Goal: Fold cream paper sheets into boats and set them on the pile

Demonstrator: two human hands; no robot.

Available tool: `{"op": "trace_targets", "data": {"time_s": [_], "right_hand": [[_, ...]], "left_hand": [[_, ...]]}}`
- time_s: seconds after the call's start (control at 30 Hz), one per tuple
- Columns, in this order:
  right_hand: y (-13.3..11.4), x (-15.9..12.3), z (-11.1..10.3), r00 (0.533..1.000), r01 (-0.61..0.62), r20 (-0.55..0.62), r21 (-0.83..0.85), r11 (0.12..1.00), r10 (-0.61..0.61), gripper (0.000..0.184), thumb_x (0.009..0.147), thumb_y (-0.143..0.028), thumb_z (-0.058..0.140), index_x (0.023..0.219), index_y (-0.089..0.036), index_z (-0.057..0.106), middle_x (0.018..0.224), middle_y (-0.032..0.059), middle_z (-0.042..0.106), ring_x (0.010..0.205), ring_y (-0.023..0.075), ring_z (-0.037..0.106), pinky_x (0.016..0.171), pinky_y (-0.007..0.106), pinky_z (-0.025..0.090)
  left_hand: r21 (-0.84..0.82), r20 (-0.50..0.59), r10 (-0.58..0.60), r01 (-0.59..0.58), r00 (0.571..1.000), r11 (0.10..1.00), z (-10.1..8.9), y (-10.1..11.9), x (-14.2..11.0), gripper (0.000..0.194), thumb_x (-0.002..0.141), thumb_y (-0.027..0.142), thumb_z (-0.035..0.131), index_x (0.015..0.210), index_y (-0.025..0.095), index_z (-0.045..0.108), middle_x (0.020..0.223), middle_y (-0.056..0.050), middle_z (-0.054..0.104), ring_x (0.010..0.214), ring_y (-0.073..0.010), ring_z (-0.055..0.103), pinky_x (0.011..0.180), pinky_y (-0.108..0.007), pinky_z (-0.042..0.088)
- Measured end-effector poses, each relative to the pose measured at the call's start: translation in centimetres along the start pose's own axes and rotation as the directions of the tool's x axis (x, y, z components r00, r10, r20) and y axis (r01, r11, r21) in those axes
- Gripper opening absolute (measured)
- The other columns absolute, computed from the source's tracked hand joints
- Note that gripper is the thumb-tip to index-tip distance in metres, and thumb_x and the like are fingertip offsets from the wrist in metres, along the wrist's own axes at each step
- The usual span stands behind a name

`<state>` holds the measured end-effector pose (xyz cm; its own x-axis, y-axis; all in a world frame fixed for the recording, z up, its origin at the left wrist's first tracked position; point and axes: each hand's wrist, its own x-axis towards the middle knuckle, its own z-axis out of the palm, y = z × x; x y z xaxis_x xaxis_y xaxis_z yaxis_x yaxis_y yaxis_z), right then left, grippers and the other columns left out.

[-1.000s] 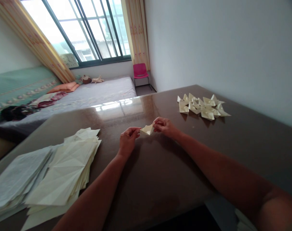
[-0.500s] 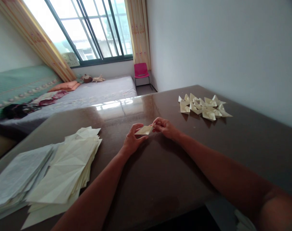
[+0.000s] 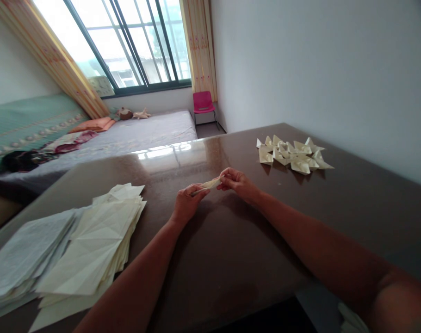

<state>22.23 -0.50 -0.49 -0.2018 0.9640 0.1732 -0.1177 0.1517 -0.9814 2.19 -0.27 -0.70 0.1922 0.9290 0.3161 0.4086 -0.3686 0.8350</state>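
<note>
A small piece of folded cream paper (image 3: 210,183) is held between both hands above the brown table (image 3: 210,259). My left hand (image 3: 188,202) pinches its left end, thumb below and fingers on top. At the other end, the fingertips of my right hand (image 3: 235,181) are closed on the paper. It is tilted so that it looks narrow, and part of it is covered by the fingers. Several folded paper shapes with pointed corners (image 3: 300,164) stand in a group beyond my right hand.
To the left lie a stack of creased cream sheets (image 3: 95,245) and a pile of greyish sheets (image 3: 30,252). A bed (image 3: 155,127) stands past the table's far edge, with a pink chair (image 3: 203,101) beside it. A white wall (image 3: 318,69) borders the right side.
The paper has turned from showing a flat diamond face to a narrow one. My left hand has shifted slightly left and closed its fingers onto it; the right hand has hardly moved.
</note>
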Motion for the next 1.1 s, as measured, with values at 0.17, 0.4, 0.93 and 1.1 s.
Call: {"op": "trace_targets", "data": {"time_s": [0.17,0.4,0.93,1.1], "right_hand": [[0.1,0.3,-0.4,0.996,0.02,-0.089,-0.108,0.994,-0.03,0.027,0.076,-0.045,0.065,0.082,-0.02,0.055,0.07,-0.0022,0.059,0.067,0.0111,0.054,0.058,0.021,0.042],[0.0,-0.2,-0.5,0.997,0.018,0.074,-0.112,0.994,-0.009,0.05,0.066,-0.038,0.076,0.109,-0.022,0.058,0.103,0.0037,0.067,0.081,0.0139,0.06,0.07,0.025,0.047],[0.3,0.3,-0.4,0.995,0.096,0.082,-0.494,0.864,-0.063,0.025,0.075,-0.039,0.066,0.081,-0.016,0.073,0.066,0.0,0.065,0.061,0.0115,0.053,0.059,0.021,0.039],[0.3,0.2,-0.5,0.99,0.134,0.113,-0.517,0.846,-0.088,0.023,0.076,-0.038,0.065,0.079,-0.016,0.072,0.066,-0.0013,0.064,0.063,0.0113,0.053,0.061,0.021,0.039]], "left_hand": [[-0.039,-0.1,-0.097,0.094,0.99,0.995,-0.1,0.0,0.0,0.031,0.07,0.046,0.069,0.082,0.018,0.071,0.063,0.002,0.065,0.057,-0.012,0.056,0.055,-0.022,0.042],[0.046,-0.1,-0.056,0.061,0.993,0.997,-0.1,0.9,-0.2,0.026,0.07,0.043,0.069,0.072,0.018,0.061,0.055,0.006,0.052,0.051,-0.0086,0.045,0.05,-0.019,0.037],[-0.027,0.155,-0.092,0.097,0.984,0.995,0.4,0.3,-0.2,0.028,0.069,0.042,0.069,0.087,0.02,0.07,0.065,0.0,0.07,0.065,-0.0192,0.067,0.061,-0.025,0.049],[0.031,0.191,-0.061,0.056,0.98,0.998,0.2,0.5,-0.2,0.024,0.075,0.042,0.063,0.079,0.019,0.067,0.063,0.001,0.067,0.062,-0.0171,0.063,0.058,-0.024,0.045]]}}
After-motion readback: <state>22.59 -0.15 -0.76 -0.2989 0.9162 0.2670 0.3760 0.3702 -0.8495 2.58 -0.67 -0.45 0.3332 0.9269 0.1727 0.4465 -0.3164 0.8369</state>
